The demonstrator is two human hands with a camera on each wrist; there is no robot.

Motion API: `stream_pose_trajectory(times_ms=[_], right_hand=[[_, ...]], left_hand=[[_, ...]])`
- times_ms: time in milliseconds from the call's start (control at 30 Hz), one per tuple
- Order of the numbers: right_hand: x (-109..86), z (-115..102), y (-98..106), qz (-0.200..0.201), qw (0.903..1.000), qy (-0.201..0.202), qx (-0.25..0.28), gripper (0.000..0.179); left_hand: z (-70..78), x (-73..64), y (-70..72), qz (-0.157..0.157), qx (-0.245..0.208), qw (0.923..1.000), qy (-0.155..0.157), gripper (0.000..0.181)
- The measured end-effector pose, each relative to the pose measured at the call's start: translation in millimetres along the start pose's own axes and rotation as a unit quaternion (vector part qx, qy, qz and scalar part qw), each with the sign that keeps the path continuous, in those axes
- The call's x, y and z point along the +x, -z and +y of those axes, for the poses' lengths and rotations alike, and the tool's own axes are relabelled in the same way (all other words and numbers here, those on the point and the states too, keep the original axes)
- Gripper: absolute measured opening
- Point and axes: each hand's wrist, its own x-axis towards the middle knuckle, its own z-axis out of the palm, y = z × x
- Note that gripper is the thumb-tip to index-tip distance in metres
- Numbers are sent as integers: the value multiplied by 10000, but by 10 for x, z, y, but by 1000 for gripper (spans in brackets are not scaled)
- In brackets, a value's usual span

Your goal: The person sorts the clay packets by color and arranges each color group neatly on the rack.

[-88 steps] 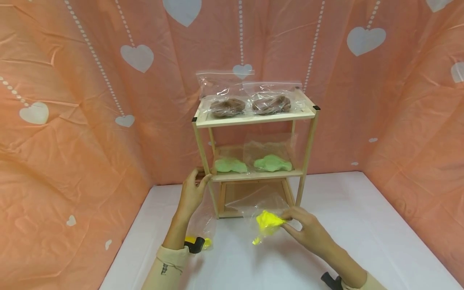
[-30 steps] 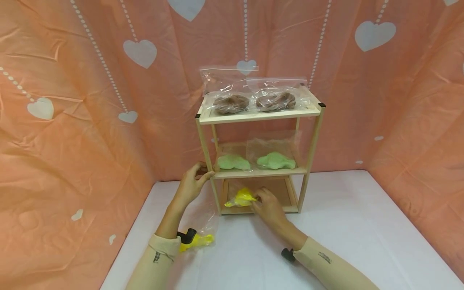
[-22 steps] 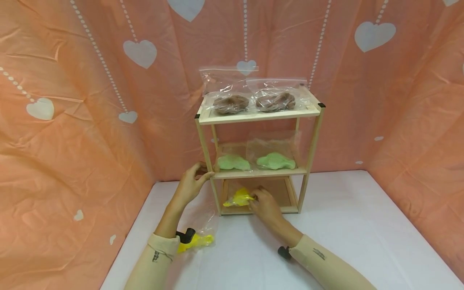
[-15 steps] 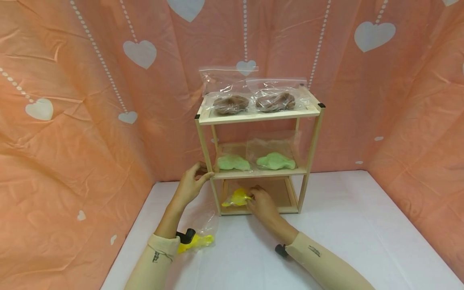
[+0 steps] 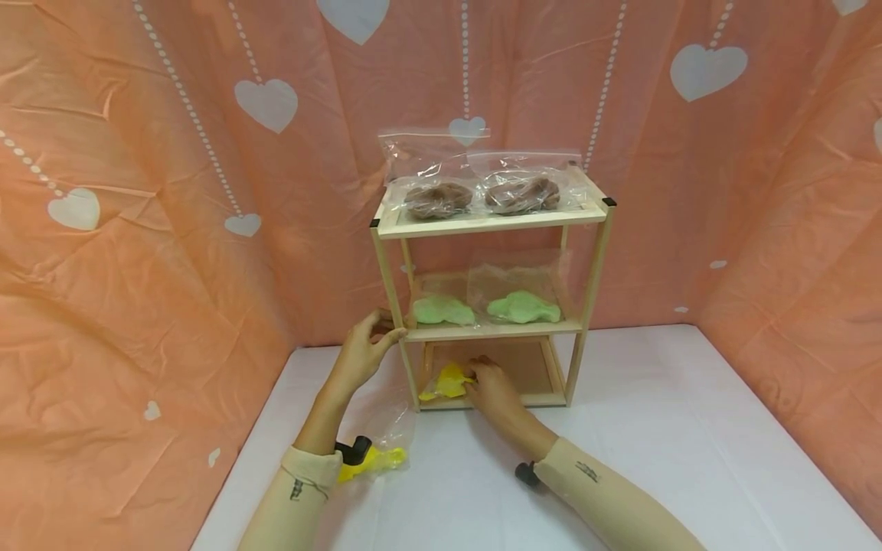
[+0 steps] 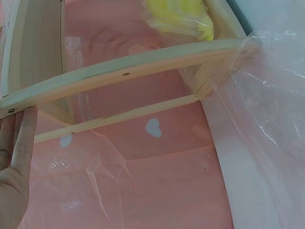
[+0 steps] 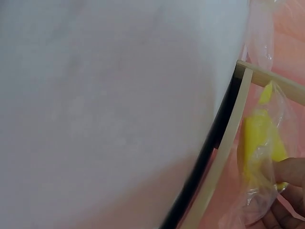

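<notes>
A three-tier wooden shelf rack [image 5: 492, 332] stands on the table. My left hand [image 5: 360, 356] grips its left side at the middle tier, thumb on the front and fingers behind the post; in the left wrist view, fingers [image 6: 21, 148] lie against the wood. With thumb and fingers, my right hand [image 5: 498, 396] pinches a clear plastic bag with a yellow, dough-like lump [image 5: 449, 381] inside. That bag is at the left part of the bottom tier, close over its board. The right wrist view shows the yellow bag [image 7: 259, 138] near the tier's wooden edge [image 7: 224, 157].
A second yellow bag [image 5: 386, 458] lies on the white table [image 5: 468, 490] beneath my left wrist. Two bags with green lumps [image 5: 524, 308] sit on the middle tier, two with brown lumps [image 5: 439, 200] on top. A peach heart-print cloth [image 5: 331, 184] hangs behind and at both sides.
My right hand has carried the yellow bag from in front of the rack into the bottom tier, then left and slightly lower. My left hand keeps its grip on the rack.
</notes>
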Motion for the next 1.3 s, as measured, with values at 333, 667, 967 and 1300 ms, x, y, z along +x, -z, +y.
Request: stream_pose_trajectory(times_ms=[333, 667, 967, 1300], right_hand=[[17, 69, -63, -89, 9999, -27, 68, 17], [35, 172, -108, -380, 9937, -759, 730, 14], [21, 227, -65, -582, 9761, -1422, 1536, 32], [30, 293, -58, -690, 9677, -1767, 1661, 17]], left_hand=[[-4, -10, -2, 42, -78, 10000, -4, 24], [2, -15, 1, 57, -97, 9999, -28, 24], [-10, -6, 1, 86, -35, 9999, -38, 23], [12, -21, -3, 78, -121, 9999, -48, 24]])
